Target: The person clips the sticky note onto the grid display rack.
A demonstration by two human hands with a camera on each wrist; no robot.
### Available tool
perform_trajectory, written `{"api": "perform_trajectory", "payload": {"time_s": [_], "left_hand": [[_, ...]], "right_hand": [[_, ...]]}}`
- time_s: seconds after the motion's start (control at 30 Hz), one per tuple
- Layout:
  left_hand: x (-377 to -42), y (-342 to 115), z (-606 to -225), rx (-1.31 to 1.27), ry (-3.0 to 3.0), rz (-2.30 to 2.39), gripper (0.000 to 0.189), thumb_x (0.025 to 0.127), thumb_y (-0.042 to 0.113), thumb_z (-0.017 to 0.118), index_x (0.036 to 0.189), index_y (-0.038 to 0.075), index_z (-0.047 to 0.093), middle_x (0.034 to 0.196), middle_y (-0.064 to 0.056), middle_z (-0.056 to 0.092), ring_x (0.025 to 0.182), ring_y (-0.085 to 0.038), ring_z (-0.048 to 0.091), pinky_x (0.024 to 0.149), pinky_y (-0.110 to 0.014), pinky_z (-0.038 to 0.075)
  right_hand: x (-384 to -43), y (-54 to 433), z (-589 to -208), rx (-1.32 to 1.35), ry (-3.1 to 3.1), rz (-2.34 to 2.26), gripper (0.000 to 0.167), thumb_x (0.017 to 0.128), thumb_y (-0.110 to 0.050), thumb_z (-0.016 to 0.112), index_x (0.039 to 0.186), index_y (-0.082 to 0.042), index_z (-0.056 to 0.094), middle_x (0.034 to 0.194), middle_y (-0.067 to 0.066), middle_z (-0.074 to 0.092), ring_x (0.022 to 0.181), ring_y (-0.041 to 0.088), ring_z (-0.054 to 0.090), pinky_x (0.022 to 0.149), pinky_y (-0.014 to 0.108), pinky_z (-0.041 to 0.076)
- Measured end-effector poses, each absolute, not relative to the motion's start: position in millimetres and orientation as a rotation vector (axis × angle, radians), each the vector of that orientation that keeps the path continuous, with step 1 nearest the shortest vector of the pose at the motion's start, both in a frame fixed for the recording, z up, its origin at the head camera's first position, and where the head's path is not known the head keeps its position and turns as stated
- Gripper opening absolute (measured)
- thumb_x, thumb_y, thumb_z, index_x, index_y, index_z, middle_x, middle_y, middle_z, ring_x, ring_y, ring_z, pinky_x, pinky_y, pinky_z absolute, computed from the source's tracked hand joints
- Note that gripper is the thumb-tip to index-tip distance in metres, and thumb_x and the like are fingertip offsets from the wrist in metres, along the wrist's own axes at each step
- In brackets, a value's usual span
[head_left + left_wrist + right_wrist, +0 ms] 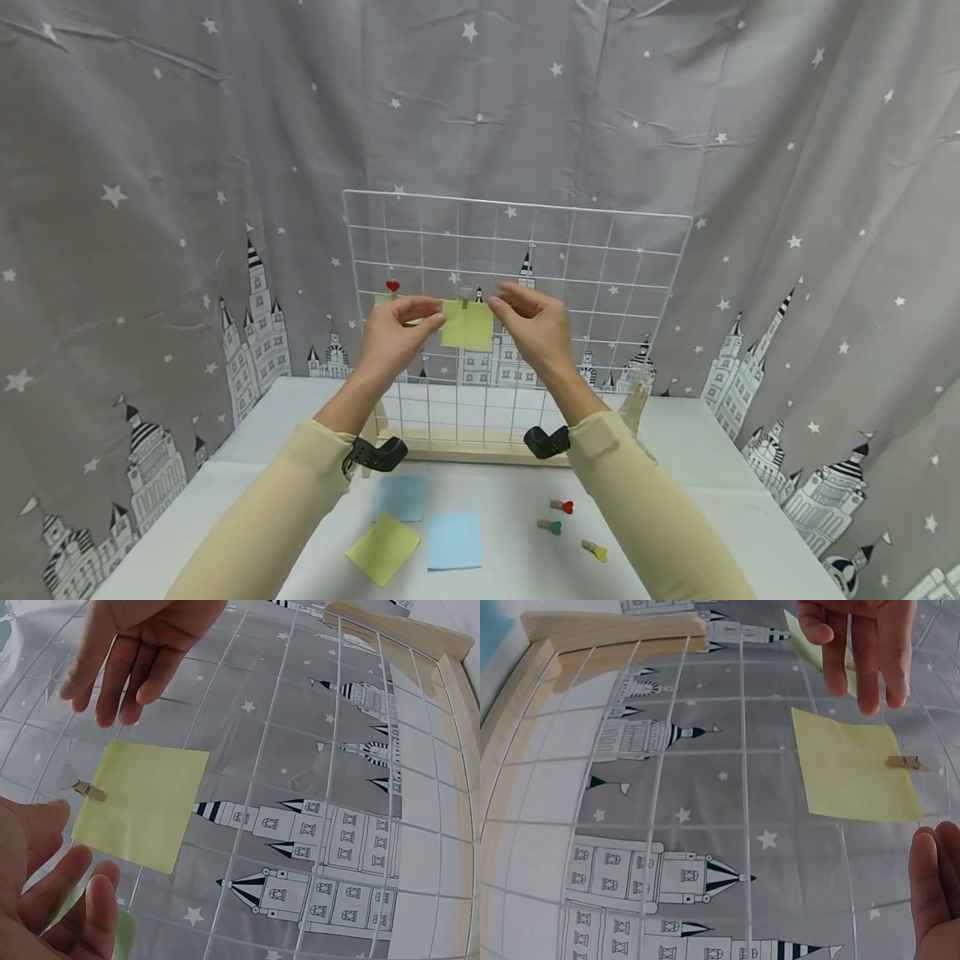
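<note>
A yellow-green sticky note [467, 326] hangs on the white wire grid [517, 202], held at its top edge by a small wooden clothespin [91, 790] with a pale heart. My left hand [397, 333] is at the note's left side, fingers loosely bent and holding nothing. On the other side my right hand [534, 323] has its fingers apart and relaxed, close to the note's right edge. Behind my left hand, a second note [810, 645] hangs under a red heart clothespin [393, 287], partly hidden.
The grid stands in a wooden base [465, 451] on a white table. In front lie a yellow-green note [383, 549], a blue note [454, 542] and another blue note [401, 497]. To the right are loose red [562, 506], green [550, 526] and yellow [595, 550] heart clothespins.
</note>
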State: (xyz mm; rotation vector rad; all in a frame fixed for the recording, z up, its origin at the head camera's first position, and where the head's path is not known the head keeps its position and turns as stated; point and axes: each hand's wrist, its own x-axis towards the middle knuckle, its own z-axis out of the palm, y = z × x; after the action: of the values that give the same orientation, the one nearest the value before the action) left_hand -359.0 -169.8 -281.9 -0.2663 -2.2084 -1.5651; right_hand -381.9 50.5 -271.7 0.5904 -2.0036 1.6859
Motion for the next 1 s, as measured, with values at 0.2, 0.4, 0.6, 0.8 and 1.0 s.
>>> {"api": "perform_trajectory", "payload": {"time_s": [0.2, 0.4, 0.6, 0.8, 1.0], "left_hand": [[-357.4, -171.1, -285.8, -0.278, -2.223, -1.571, 0.031, 0.096, 0.031, 0.075, 0.124, 0.018, 0.072, 0.126, -0.004, 0.074, 0.109, -0.024, 0.073, 0.074, -0.035, 0.061], [-357.2, -172.1, -288.5, -0.277, -2.228, -1.581, 0.035, 0.095, 0.033, 0.076, 0.125, 0.018, 0.072, 0.127, -0.005, 0.074, 0.110, -0.025, 0.073, 0.075, -0.032, 0.062], [-355.3, -177.6, -298.6, -0.248, -2.238, -1.604, 0.035, 0.094, 0.033, 0.077, 0.124, 0.016, 0.072, 0.126, -0.005, 0.074, 0.109, -0.024, 0.072, 0.075, -0.029, 0.061], [-350.7, -181.8, -307.7, -0.247, -2.270, -1.593, 0.036, 0.094, 0.036, 0.077, 0.124, 0.017, 0.073, 0.127, -0.004, 0.074, 0.112, -0.024, 0.072, 0.072, -0.029, 0.060], [-349.0, -187.4, -315.8, -0.239, -2.282, -1.566, 0.039, 0.093, 0.043, 0.077, 0.124, 0.019, 0.073, 0.127, -0.003, 0.074, 0.111, -0.023, 0.070, 0.079, -0.038, 0.061]], "right_hand": [[-379.3, 64.4, -278.2, 0.562, -2.021, 1.700, 0.035, 0.092, -0.023, 0.080, 0.124, -0.013, 0.075, 0.113, 0.010, 0.079, 0.101, 0.018, 0.076, 0.084, 0.024, 0.059], [-378.4, 77.1, -283.6, 0.511, -2.020, 1.705, 0.036, 0.091, -0.025, 0.081, 0.124, -0.014, 0.076, 0.113, 0.011, 0.079, 0.102, 0.019, 0.076, 0.082, 0.021, 0.059], [-377.6, 84.4, -293.5, 0.493, -2.004, 1.774, 0.039, 0.090, -0.024, 0.081, 0.125, -0.007, 0.074, 0.116, 0.014, 0.077, 0.099, 0.015, 0.076, 0.081, 0.022, 0.060], [-377.5, 90.3, -305.8, 0.497, -1.995, 1.784, 0.036, 0.092, -0.021, 0.080, 0.125, -0.007, 0.074, 0.115, 0.015, 0.077, 0.093, 0.009, 0.075, 0.079, 0.022, 0.060], [-376.8, 94.9, -311.8, 0.473, -2.002, 1.785, 0.037, 0.091, -0.025, 0.081, 0.124, -0.009, 0.074, 0.115, 0.015, 0.077, 0.093, 0.009, 0.075, 0.080, 0.026, 0.061]]}}
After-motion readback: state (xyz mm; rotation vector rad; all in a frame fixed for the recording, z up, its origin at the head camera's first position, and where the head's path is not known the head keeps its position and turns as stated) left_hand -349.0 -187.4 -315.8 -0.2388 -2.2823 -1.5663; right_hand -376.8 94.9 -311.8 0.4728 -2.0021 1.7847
